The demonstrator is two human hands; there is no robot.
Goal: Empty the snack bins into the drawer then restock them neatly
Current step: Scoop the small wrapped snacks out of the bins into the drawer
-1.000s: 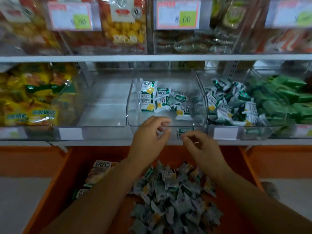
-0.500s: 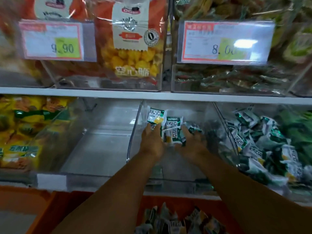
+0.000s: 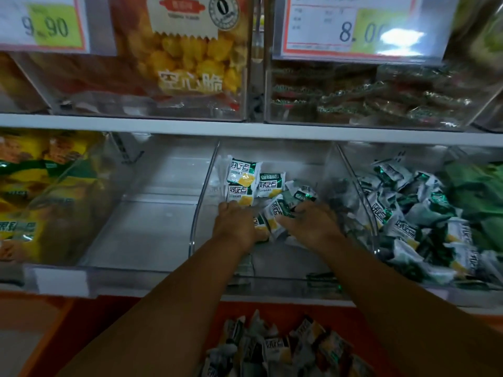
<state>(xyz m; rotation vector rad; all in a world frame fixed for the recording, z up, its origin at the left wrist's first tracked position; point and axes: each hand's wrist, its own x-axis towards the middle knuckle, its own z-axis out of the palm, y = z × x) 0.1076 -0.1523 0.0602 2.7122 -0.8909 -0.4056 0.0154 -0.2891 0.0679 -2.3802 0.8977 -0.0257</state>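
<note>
Left hand (image 3: pixel 234 227) and right hand (image 3: pixel 310 225) each grip snack packets (image 3: pixel 273 217) inside the bin (image 3: pixel 202 198); three stand at its back edge, and most apparently lie in the drawer (image 3: pixel 386 325).

Middle bin (image 3: pixel 283 263) front floor bare; packets (image 3: pixel 245 183) crowd back; shelf edge (image 3: pixel 163 123) low overhead.
</note>
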